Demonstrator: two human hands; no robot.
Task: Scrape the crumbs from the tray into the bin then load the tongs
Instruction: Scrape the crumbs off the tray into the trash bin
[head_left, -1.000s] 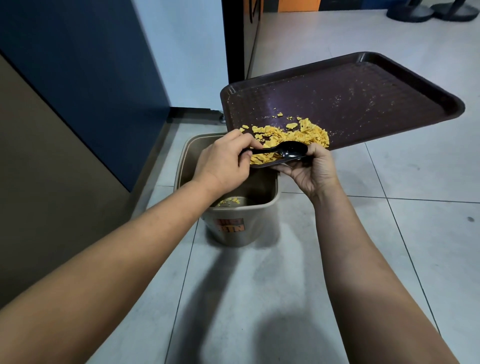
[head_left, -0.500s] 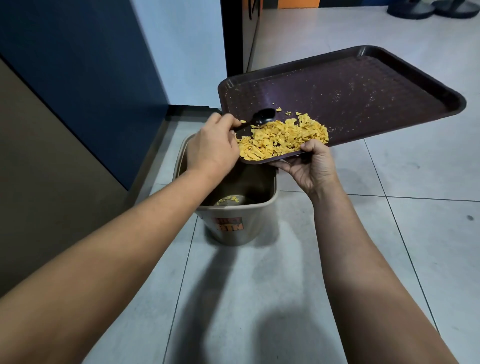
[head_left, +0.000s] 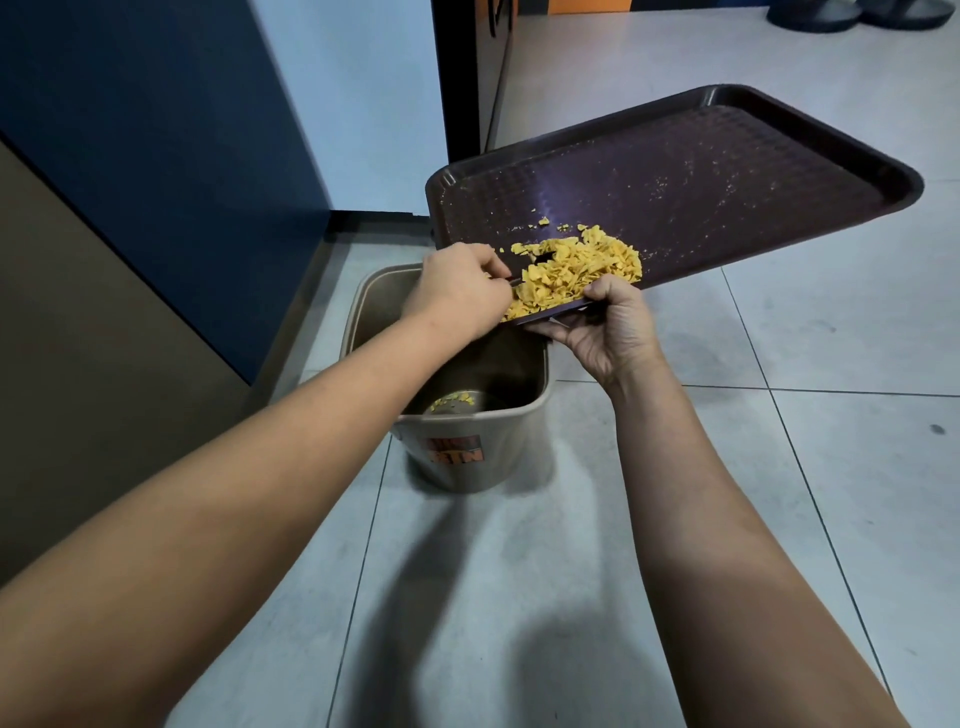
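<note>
Under us — pale grey tiled floor (head_left: 857, 467), thin dark grout lines. We note one beige bin (head_left: 467, 457) standing on it near the wall, orange label facing us — a few yellow crumbs (head_left: 454, 400) inside.

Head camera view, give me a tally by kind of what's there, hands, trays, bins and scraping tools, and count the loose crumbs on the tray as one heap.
Hands: 2, left hand and right hand
Trays: 1, brown tray
Bins: 1, beige bin
Scraping tools: 1, black spoon, mostly buried
Crumb heaps: 1, yellow crumbs
Total: 6
</note>
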